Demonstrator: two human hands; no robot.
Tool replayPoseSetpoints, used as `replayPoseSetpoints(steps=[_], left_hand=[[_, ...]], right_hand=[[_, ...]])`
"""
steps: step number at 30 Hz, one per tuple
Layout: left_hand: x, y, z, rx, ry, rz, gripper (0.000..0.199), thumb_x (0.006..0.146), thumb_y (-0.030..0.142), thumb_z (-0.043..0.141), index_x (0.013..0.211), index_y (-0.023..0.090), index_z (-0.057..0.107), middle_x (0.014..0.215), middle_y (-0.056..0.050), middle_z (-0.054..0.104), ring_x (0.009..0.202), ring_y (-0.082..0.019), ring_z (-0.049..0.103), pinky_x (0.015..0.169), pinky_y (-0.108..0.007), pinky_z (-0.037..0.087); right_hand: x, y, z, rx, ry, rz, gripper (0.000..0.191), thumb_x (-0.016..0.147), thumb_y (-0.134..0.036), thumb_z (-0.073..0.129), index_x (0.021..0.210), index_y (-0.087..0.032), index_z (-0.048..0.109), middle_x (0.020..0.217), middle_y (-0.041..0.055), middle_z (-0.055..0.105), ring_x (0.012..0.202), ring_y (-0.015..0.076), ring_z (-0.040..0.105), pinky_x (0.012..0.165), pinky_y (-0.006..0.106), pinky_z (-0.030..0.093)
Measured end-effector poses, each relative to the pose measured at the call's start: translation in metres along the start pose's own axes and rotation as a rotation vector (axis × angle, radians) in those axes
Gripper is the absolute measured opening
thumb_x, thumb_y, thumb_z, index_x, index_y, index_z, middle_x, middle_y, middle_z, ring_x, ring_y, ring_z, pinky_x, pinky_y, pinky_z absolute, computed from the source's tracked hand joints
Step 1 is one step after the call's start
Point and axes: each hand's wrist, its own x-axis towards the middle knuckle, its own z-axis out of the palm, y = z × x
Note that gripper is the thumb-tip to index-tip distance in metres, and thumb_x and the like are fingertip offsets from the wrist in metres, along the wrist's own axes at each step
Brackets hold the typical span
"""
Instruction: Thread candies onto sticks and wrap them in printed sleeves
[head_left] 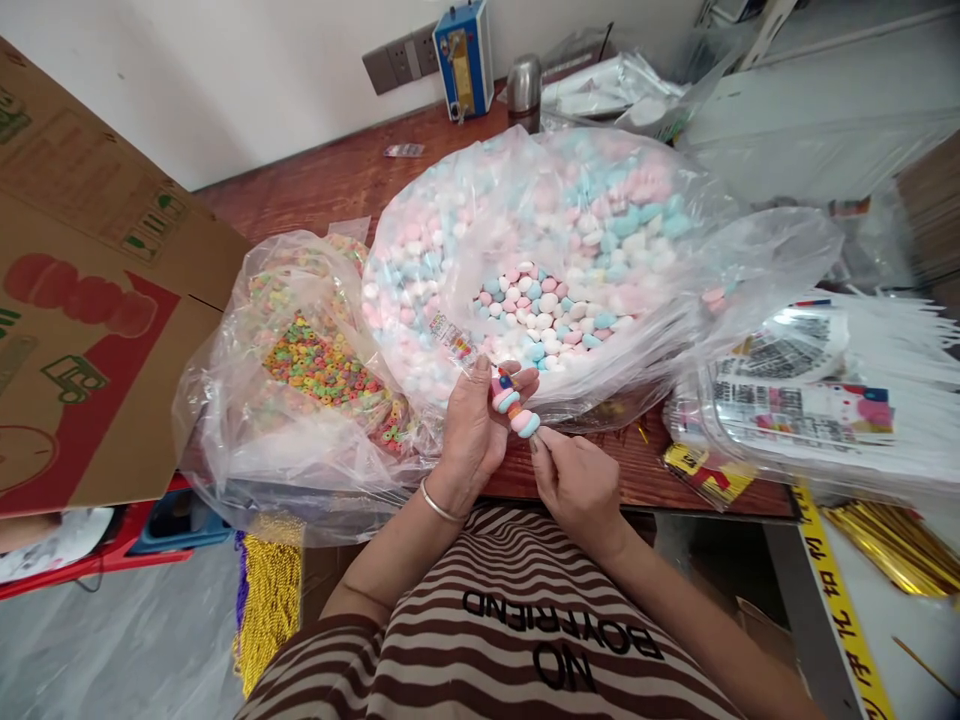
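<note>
Over table edge [675, 492], left hand [474, 425] palm-up, half-curled, holding bead string [523, 421]; right hand [579, 482] pinching lower end.

There is room above the pastel-filled bag [480, 230]; the cardboard box [97, 270] blocks the left.

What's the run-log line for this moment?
left hand: holding bead strand | right hand: pinched at its near end | beyond: pastel-piece bag | left: small-ring bag

Brown table [296, 195], ring-filled bag [285, 450], pastel-filled bag [476, 235], probably a flask [523, 85]
</note>
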Motion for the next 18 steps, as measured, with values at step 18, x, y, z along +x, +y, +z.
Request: replayPoseSetpoints(steps=[18], left_hand=[[-0.001,-0.005,-0.012,0.093,-0.205,-0.110,0.041,0.092,0.057,0.063,0.082,0.017,0.067,0.080,-0.007,0.073,0.082,-0.022,0.074,0.067,-0.030,0.058]], right_hand=[[0.020,-0.007,-0.011,1.395,-0.359,1.039,0.030,0.090,-0.049,0.065,0.084,-0.021,0.058,0.043,-0.0164,0.030,0.028,0.0033,0.011,0.034,0.021,0.030]])
